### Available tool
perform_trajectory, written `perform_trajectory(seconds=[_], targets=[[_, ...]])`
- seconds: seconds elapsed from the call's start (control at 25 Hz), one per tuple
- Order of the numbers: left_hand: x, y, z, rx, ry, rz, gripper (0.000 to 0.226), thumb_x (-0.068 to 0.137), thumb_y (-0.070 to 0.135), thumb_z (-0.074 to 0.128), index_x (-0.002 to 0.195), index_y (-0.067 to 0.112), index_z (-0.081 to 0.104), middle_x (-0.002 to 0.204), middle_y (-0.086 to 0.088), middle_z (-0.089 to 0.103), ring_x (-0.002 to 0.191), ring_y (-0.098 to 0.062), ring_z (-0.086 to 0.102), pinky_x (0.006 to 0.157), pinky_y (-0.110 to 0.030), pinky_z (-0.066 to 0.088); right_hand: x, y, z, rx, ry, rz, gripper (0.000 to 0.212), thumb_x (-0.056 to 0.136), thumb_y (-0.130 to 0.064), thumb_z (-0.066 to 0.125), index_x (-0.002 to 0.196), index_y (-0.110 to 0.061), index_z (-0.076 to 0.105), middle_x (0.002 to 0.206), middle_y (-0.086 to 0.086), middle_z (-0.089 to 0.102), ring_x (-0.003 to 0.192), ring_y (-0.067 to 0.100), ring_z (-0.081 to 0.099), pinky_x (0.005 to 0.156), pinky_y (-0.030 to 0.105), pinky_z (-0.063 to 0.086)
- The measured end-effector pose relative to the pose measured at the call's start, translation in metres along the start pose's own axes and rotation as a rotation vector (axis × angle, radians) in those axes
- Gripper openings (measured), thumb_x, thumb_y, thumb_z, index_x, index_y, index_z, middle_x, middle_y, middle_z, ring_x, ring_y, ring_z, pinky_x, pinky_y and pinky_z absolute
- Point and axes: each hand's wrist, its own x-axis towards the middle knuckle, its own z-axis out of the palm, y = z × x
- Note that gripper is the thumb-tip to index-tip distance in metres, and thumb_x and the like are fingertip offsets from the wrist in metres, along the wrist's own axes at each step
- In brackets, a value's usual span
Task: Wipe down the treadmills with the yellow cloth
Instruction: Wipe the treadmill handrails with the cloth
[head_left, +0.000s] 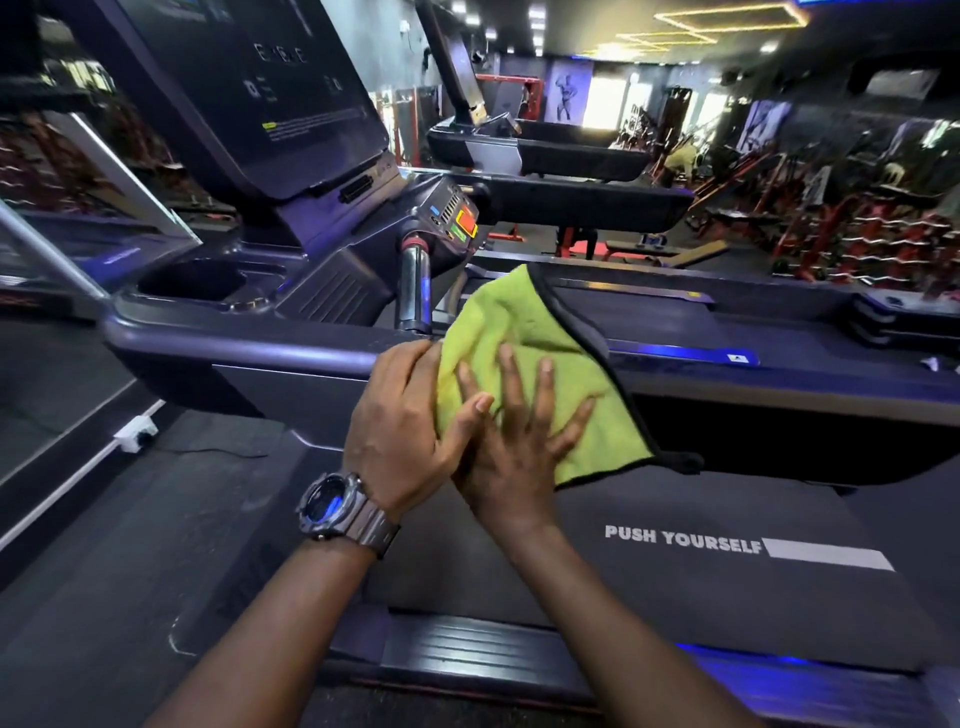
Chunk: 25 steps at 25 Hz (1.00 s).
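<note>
- Yellow-green and edged in black, the cloth (535, 374) lies draped over the dark side rail (249, 348) of the nearest treadmill (322, 291), just right of the chrome grip post (414, 288); its lower corner hangs down over the running belt (727, 587).
- The right hand (511, 447) lies flat on the cloth with its fingers straight and spread, pressing the fabric against the rail.
- The left hand (410, 431) sits beside it, touching it; its fingers curl round the cloth's left edge at the rail, and its thumb lies across the base of the right hand's fingers.
- A grey wristwatch (340, 512) is on the left wrist.
- The belt carries white lettering, "PUSH YOURSELF" (683, 539).
- On the console, a dark tilted screen (291, 88) stands above a round cup holder (192, 280), and red and green buttons (464, 226) sit near the top of the grip post.
- A second treadmill (571, 150) stands behind, beyond it racks of red gym equipment (857, 223).
</note>
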Motion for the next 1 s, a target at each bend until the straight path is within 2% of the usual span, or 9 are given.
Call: perform_trajectory(seconds=[0.08, 0.16, 0.24, 0.36, 0.44, 0.56, 0.68, 0.8, 1.0], targets=[[0.0, -0.002, 0.0, -0.013, 0.017, -0.002, 0.062, 0.094, 0.054, 0.043, 0.119, -0.001, 0.06, 0.117, -0.016, 0.059, 0.112, -0.031, 0.053, 0.101, -0.035, 0.041, -0.018, 0.022, 0.008, -0.06, -0.073, -0.253, 0.06, 0.095, -0.051, 0.051, 0.15, -0.038, 0.033, 0.164, -0.003, 0.016, 0.148, 0.031, 0.018, 0.114, 0.068, 0.005], [0.001, -0.005, -0.002, -0.02, 0.0, 0.021, 0.062, 0.093, 0.055, 0.045, 0.118, 0.001, 0.062, 0.117, -0.014, 0.059, 0.113, -0.03, 0.053, 0.102, -0.034, 0.041, -0.033, 0.07, 0.004, -0.191, -0.082, -0.431, 0.077, 0.083, -0.052, 0.065, 0.151, -0.041, 0.029, 0.161, -0.006, 0.021, 0.142, 0.027, 0.026, 0.117, 0.062, 0.004], [0.0, -0.007, -0.004, -0.021, -0.016, 0.014, 0.065, 0.093, 0.057, 0.044, 0.122, 0.001, 0.06, 0.121, -0.014, 0.058, 0.116, -0.029, 0.053, 0.105, -0.033, 0.04, -0.029, 0.078, -0.005, -0.213, -0.07, -0.344, 0.083, 0.078, -0.056, 0.069, 0.15, -0.043, 0.03, 0.153, -0.004, 0.034, 0.141, 0.027, 0.027, 0.118, 0.061, 0.005], [-0.001, -0.007, -0.006, -0.037, -0.032, -0.006, 0.066, 0.094, 0.056, 0.042, 0.127, 0.0, 0.055, 0.123, -0.014, 0.058, 0.117, -0.028, 0.052, 0.104, -0.033, 0.04, 0.012, 0.019, -0.019, -0.045, -0.024, 0.002, 0.061, 0.09, -0.057, 0.048, 0.149, -0.042, 0.038, 0.16, -0.002, 0.033, 0.149, 0.029, 0.022, 0.116, 0.066, 0.004], [-0.003, -0.012, -0.008, -0.016, 0.006, -0.011, 0.061, 0.094, 0.052, 0.046, 0.122, -0.001, 0.058, 0.118, -0.016, 0.059, 0.111, -0.03, 0.054, 0.101, -0.036, 0.042, 0.025, -0.001, -0.022, 0.025, -0.064, -0.042, 0.057, 0.092, -0.051, 0.046, 0.148, -0.04, 0.041, 0.16, -0.004, 0.032, 0.149, 0.028, 0.026, 0.115, 0.068, 0.009], [-0.007, -0.026, -0.012, 0.055, 0.082, 0.037, 0.045, 0.092, 0.041, 0.058, 0.108, 0.0, 0.067, 0.11, -0.016, 0.063, 0.105, -0.032, 0.058, 0.096, -0.04, 0.046, 0.01, 0.039, -0.023, -0.061, -0.059, -0.33, 0.064, 0.087, -0.057, 0.059, 0.147, -0.041, 0.044, 0.157, -0.006, 0.038, 0.144, 0.026, 0.035, 0.115, 0.065, 0.016], [-0.008, -0.033, -0.018, 0.055, 0.103, 0.028, 0.039, 0.092, 0.036, 0.059, 0.106, 0.001, 0.069, 0.111, -0.014, 0.064, 0.105, -0.03, 0.059, 0.094, -0.041, 0.047, 0.017, 0.033, -0.027, -0.109, -0.083, -0.166, 0.068, 0.081, -0.058, 0.059, 0.145, -0.039, 0.047, 0.152, -0.003, 0.046, 0.138, 0.027, 0.041, 0.116, 0.063, 0.016], [-0.01, -0.042, -0.025, 0.05, 0.103, -0.05, 0.046, 0.096, 0.039, 0.049, 0.113, -0.001, 0.064, 0.115, -0.015, 0.062, 0.109, -0.029, 0.057, 0.098, -0.036, 0.046, 0.059, -0.02, -0.034, -0.071, -0.224, 0.06, 0.062, 0.086, -0.064, 0.043, 0.14, -0.035, 0.051, 0.143, -0.003, 0.052, 0.134, 0.025, 0.045, 0.114, 0.062, 0.015], [-0.004, -0.06, -0.029, -0.048, 0.246, -0.328, 0.05, 0.097, 0.035, 0.043, 0.121, -0.006, 0.055, 0.123, -0.02, 0.053, 0.115, -0.032, 0.051, 0.101, -0.038, 0.041, 0.126, -0.077, -0.013, 0.012, -0.633, -0.186, 0.062, 0.092, -0.063, 0.029, 0.147, -0.035, 0.036, 0.141, 0.0, 0.053, 0.124, 0.029, 0.051, 0.102, 0.056, 0.031]])
